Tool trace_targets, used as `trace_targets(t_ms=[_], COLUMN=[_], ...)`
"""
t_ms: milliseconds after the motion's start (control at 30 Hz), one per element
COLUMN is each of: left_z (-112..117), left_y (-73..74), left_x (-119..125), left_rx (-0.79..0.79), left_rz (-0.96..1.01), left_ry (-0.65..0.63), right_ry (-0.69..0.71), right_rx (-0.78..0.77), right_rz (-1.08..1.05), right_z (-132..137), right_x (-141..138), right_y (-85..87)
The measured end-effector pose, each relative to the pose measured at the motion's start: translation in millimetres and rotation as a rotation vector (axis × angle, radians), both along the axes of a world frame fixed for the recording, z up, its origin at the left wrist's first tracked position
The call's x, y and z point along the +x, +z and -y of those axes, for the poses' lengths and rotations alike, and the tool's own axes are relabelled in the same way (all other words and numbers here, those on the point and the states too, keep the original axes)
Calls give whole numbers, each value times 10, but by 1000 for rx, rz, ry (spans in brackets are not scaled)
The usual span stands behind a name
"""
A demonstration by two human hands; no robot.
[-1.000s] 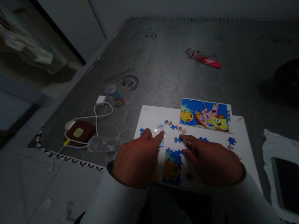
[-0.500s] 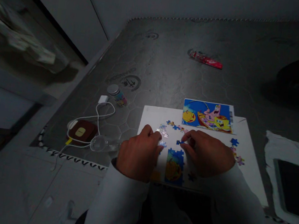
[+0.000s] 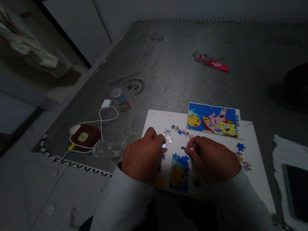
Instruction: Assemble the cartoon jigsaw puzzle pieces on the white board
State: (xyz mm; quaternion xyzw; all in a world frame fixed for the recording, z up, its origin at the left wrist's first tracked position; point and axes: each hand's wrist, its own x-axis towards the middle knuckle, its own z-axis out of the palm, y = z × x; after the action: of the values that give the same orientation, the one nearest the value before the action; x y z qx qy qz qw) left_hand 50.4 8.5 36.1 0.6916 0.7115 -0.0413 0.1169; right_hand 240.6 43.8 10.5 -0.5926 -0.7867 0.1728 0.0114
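My right hand [image 3: 211, 159] pinches a small dark-blue puzzle piece [image 3: 183, 148] between thumb and forefinger, tilted just above the joined pieces. Below it, the joined section [image 3: 179, 171] shows a yellow shape on blue and lies on a white board [image 3: 155, 119]. At the left, my left hand [image 3: 144, 155] is closed, with a pale, shiny puzzle piece [image 3: 165, 146] between its thumb and forefinger tips. Several loose pieces [image 3: 168, 134] lie just beyond this hand, some shiny. The reference picture card [image 3: 214, 120], with cartoon figures in a boat, rests at the board's far edge.
More loose pieces [image 3: 240, 147] lie on the board's right side. Beyond the board are a capped jar [image 3: 121, 99], a white cable with a charger plug [image 3: 106, 104], a brown case [image 3: 85, 137] and a red wrapper [image 3: 214, 63]. A phone [image 3: 301, 193] lies on white cloth at right.
The piece in my right hand has tipped to a flatter angle. My left fingertips have closed around the pale piece, which now shows less.
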Motion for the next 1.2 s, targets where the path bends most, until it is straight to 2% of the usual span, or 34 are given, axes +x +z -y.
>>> trace_targets(t_ms=[133, 233, 400, 533, 700, 933, 1200], left_z=[56, 84, 104, 128, 130, 121, 127], left_y=[44, 50, 5, -3, 3, -5, -1], left_x=[64, 100, 95, 86, 71, 47, 33], left_rx=[202, 334, 490, 602, 650, 621, 625], left_rz=[74, 109, 227, 335, 403, 400, 326], left_ry=[-34, -111, -186, -190, -222, -216, -263], right_ry=[-6, -52, -156, -176, -191, -172, -156], right_rx=[51, 67, -53, -136, -132, -149, -111], right_rz=[-40, -171, -482, -599, -632, -622, -557], right_z=[5, 23, 60, 76, 93, 98, 106], right_x=[20, 18, 9, 23, 37, 5, 26], right_y=[67, 134, 208, 233, 238, 279, 268])
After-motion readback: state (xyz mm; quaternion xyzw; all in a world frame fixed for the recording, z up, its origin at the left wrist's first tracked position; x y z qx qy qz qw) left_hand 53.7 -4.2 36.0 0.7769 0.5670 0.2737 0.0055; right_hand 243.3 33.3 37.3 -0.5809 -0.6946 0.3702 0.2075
